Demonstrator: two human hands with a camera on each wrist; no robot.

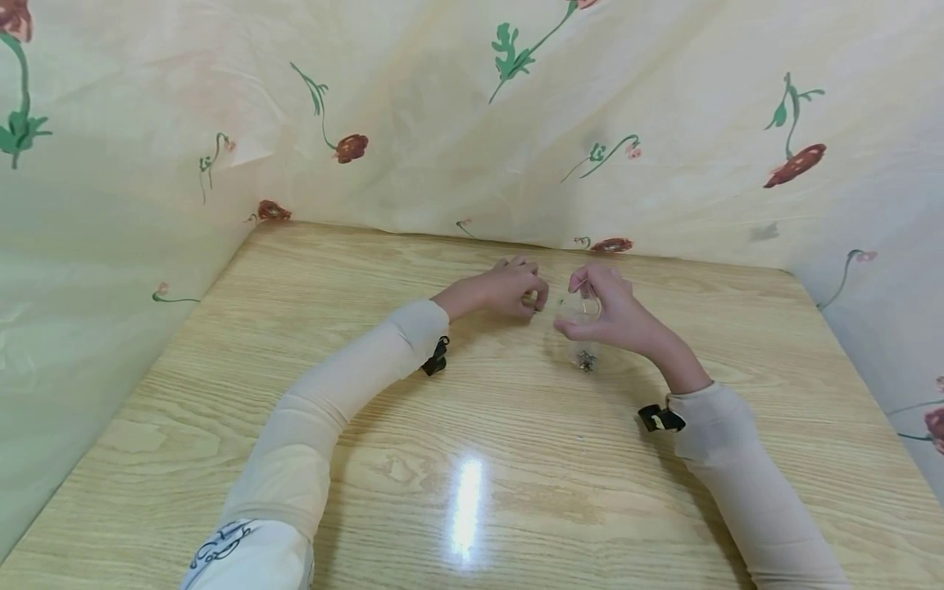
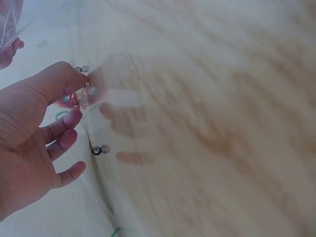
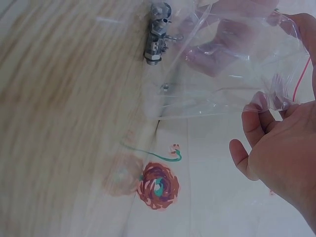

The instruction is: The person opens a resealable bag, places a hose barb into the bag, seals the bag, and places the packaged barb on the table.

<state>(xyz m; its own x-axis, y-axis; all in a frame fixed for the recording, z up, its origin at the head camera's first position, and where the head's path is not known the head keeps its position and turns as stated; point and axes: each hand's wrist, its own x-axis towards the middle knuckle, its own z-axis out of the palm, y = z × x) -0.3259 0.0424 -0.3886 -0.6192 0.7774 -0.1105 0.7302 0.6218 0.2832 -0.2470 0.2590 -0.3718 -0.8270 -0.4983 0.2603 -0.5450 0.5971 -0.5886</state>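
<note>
My right hand (image 1: 615, 319) grips the upper part of a clear plastic bag (image 3: 227, 98) with a red line along its mouth. Small silvery metal fittings (image 3: 158, 34) lie clustered at the bottom of the bag, close to the tabletop. To the left, my left hand (image 1: 509, 291) is low over the table, thumb and forefinger tips together at a tiny metal piece (image 2: 85, 85), mostly hidden by the thumb. Its other fingers are loosely bent. In the left wrist view, a small round metal piece (image 2: 96, 150) sits beyond the fingers, and another (image 2: 78, 69) near the thumb.
The glossy wood-grain table (image 1: 442, 426) mirrors hands and parts. A floral cloth (image 1: 442, 123) hangs along its back and sides, close behind both hands. Dark clips (image 1: 437, 357) are fixed at the sleeve cuffs.
</note>
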